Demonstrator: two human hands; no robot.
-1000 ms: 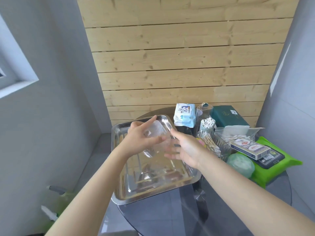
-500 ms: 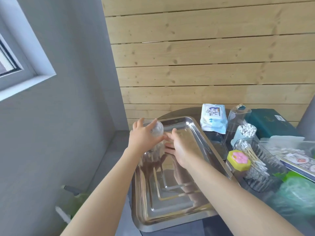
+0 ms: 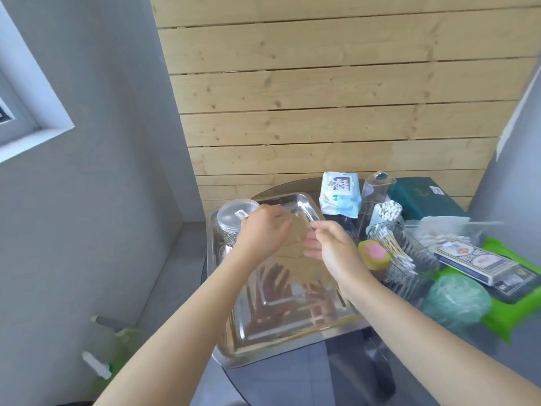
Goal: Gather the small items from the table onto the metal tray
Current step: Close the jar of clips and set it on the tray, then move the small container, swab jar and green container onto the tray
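Beneath both our hands lies the one dark glass table (image 3: pixel 292 385), its round edge curving below our forearms, and on it the one metal tray (image 3: pixel 281 344), whose near rim hangs past that edge under our left forearm. Most of the tray floor below and between our hands is bare, mirroring our fingers. To the right of our right hand the table is crowded: one green wipes pack (image 3: pixel 515 306) at the far right, one dark green box (image 3: pixel 424 200) beyond it against the wooden wall, one blue and white wipes pack (image 3: pixel 339 197) just past our right fingertips, one box of playing cards (image 3: pixel 474 260) lying on the green pack, one pale green bundle (image 3: pixel 456 300) near our right forearm, two clear holders of cotton swabs (image 3: pixel 389 244), and one small yellow and pink case (image 3: pixel 376 253) just beside our right wrist. One clear plastic jar (image 3: pixel 231 221) sits in the tray's far left corner, just left of our left hand (image 3: pixel 263 232). That hand hovers over the tray with fingers loosely curled, close to the jar; we cannot tell whether it touches it. Our right hand (image 3: pixel 330 247) hangs above the tray's middle, fingers relaxed and slightly spread, holding nothing.
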